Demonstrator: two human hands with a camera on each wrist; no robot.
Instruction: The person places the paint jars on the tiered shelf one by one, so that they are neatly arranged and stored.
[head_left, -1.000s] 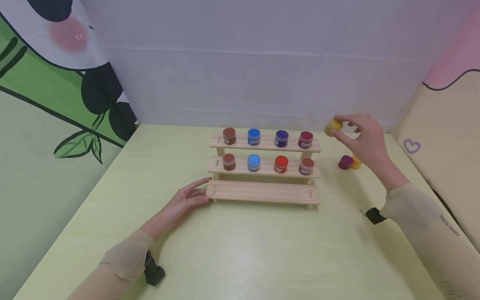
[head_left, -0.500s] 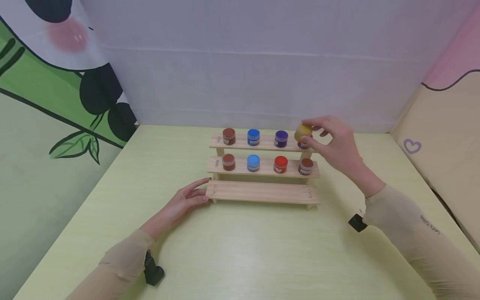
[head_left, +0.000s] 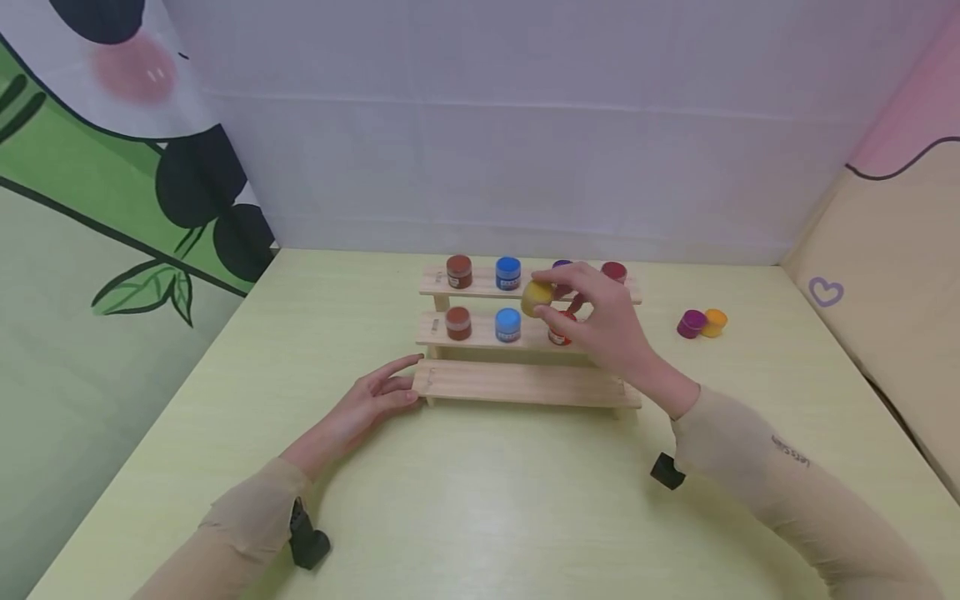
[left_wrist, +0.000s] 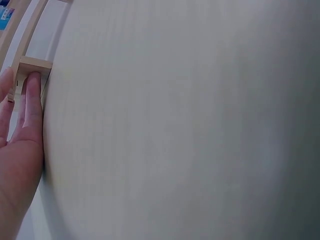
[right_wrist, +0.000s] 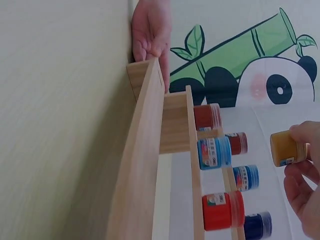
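Observation:
A small yellow paint jar (head_left: pixel 537 298) is pinched between the thumb and fingers of my right hand (head_left: pixel 606 327). It is held in the air over the three-step wooden rack (head_left: pixel 525 385), tilted in the head view. Paint jars line the two upper steps: brown, a blue jar (head_left: pixel 507 273), purple and dark red at the back; brown, light blue and a red jar (right_wrist: pixel 222 211) on the middle step, whose right end my hand hides. The lowest step is bare. My left hand (head_left: pixel 375 404) holds the rack's left end, fingers and thumb at the lowest board.
On the table right of the rack stand a purple jar (head_left: pixel 691 324) and an orange-yellow jar (head_left: pixel 715 322), side by side. A pale cloth wall (head_left: pixel 450 167) rises behind the table. Printed panels stand at both sides.
My right hand has carried the yellow jar leftward from right of the rack, past the dark red jar, to above the middle step. My left hand has stayed at the rack's end.

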